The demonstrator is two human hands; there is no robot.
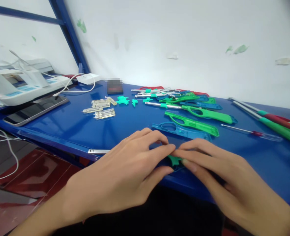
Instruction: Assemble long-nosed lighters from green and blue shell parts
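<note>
My left hand [125,167] is curled over a partly assembled long-nosed lighter, most of it hidden under the palm. Its metal tube [98,151] pokes out to the left, and a bit of dark blue casing shows under the fingertips. Between both hands sits a small green plastic piece [174,160], perhaps the trigger. Thumb and fingertips of my right hand [213,167] pinch it at its right side. Just beyond lie a blue lighter casing half [181,129] and a green casing half [191,123].
Several clear fuel tanks [105,113] and green trigger pieces [122,100] lie at the back left. More casings and tubes are piled behind. A screwdriver [253,132] and finished-looking lighters [277,126] rest at right. A phone [35,110] and power strip [24,90] stand left.
</note>
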